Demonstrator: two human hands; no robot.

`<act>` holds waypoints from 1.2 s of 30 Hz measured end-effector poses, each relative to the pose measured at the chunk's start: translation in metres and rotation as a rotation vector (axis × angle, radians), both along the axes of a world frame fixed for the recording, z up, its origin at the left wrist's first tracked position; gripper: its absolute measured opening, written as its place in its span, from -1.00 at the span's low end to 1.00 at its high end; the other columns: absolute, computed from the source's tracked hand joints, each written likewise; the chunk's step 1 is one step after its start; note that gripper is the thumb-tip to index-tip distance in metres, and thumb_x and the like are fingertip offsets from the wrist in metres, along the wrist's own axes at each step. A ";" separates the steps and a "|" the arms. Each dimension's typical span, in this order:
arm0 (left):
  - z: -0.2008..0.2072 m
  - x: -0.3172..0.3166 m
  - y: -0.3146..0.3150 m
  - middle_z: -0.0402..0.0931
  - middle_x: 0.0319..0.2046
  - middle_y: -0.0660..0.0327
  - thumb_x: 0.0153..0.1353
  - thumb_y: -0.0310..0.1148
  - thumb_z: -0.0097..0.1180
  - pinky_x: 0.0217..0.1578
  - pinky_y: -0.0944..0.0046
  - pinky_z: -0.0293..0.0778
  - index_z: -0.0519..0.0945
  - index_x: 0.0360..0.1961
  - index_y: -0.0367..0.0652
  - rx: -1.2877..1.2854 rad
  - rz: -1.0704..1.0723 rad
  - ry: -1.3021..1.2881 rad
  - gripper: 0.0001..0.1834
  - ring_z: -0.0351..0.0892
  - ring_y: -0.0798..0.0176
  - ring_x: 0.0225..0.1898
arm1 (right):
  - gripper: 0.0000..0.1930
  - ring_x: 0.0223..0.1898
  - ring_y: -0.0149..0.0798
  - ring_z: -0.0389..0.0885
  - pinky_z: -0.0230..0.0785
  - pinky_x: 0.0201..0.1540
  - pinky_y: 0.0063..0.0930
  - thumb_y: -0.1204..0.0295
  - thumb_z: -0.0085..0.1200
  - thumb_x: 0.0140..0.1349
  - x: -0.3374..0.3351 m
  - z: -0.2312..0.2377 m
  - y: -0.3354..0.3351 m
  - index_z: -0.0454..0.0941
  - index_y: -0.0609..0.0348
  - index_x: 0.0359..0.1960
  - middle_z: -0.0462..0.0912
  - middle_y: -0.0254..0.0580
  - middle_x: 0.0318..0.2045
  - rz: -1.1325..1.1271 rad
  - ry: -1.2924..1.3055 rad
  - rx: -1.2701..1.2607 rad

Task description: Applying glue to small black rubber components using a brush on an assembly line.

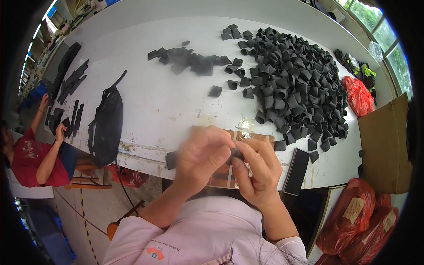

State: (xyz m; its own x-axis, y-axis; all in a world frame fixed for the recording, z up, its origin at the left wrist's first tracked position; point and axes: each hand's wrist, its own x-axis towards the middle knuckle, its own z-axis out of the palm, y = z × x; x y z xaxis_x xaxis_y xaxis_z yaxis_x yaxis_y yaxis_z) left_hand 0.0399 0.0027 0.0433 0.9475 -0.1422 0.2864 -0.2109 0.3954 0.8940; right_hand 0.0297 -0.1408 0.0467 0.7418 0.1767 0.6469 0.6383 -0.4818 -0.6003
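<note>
Over the table's front edge my two hands meet at the fingertips around a small dark fabric piece (pixel 236 154). My right hand (pixel 260 170) pinches it between thumb and fingers. My left hand (pixel 201 154), partly smeared by motion, has its thumb and bent fingers closed against the same piece, which they mostly hide. Beneath the hands lies a brown taped board (pixel 221 180). Another black piece (pixel 171 160) lies just left of my left hand. Farther off, flat black pieces (pixel 201 64) overlap in a loose row.
A big heap of black fabric loops (pixel 291 84) covers the table's right side. A phone-like black slab (pixel 297 171) lies at the front edge. Left are a black bag (pixel 106 126) and black strips (pixel 73 81), where a co-worker in red (pixel 39 159) works. Red bags (pixel 349 216) stand right.
</note>
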 end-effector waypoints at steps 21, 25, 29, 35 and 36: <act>-0.008 -0.013 0.006 0.37 -0.41 0.23 0.20 -0.46 -0.05 -0.41 0.46 0.23 0.45 -0.35 -0.26 -0.344 0.126 0.321 -0.92 0.27 0.43 -0.43 | -0.77 -0.59 -0.25 0.38 0.23 -0.58 -0.47 0.63 0.21 -0.24 0.002 0.008 -0.001 0.50 0.31 -0.44 0.49 -0.19 -0.54 -0.038 0.002 -0.075; -0.010 -0.020 0.005 0.37 -0.39 0.23 0.18 -0.48 -0.01 -0.40 0.47 0.23 0.44 -0.35 -0.26 -0.187 0.119 0.271 -0.93 0.27 0.44 -0.43 | -0.77 -0.58 -0.25 0.36 0.21 -0.59 -0.47 0.67 0.14 -0.29 0.007 -0.008 -0.007 0.49 0.30 -0.48 0.47 -0.20 -0.53 0.037 -0.069 -0.106; -0.013 -0.015 0.007 0.39 -0.30 0.21 0.14 -0.49 0.04 -0.36 0.47 0.26 0.44 -0.31 -0.28 -0.034 0.089 0.153 -0.89 0.31 0.41 -0.37 | -0.76 -0.57 -0.25 0.36 0.21 -0.60 -0.47 0.68 0.08 -0.33 0.005 -0.014 -0.007 0.48 0.30 -0.48 0.46 -0.21 -0.52 0.009 -0.101 -0.093; -0.004 0.012 0.011 0.48 -0.50 0.19 0.00 -0.48 0.16 -0.41 0.38 0.34 0.53 -0.49 -0.22 0.586 0.216 -0.499 -0.93 0.41 0.29 -0.45 | -0.79 -0.58 -0.25 0.34 0.20 -0.64 -0.47 0.63 0.05 -0.39 0.006 0.002 -0.005 0.44 0.24 -0.57 0.39 -0.25 -0.58 -0.014 -0.082 -0.310; -0.006 0.009 0.013 0.48 -0.50 0.19 0.00 -0.48 0.16 -0.41 0.38 0.34 0.53 -0.49 -0.22 0.599 0.225 -0.481 -0.93 0.41 0.29 -0.45 | -0.83 -0.60 -0.23 0.33 0.18 -0.65 -0.50 0.65 0.06 -0.34 0.007 0.008 -0.005 0.43 0.24 -0.59 0.38 -0.22 -0.59 0.024 -0.067 -0.315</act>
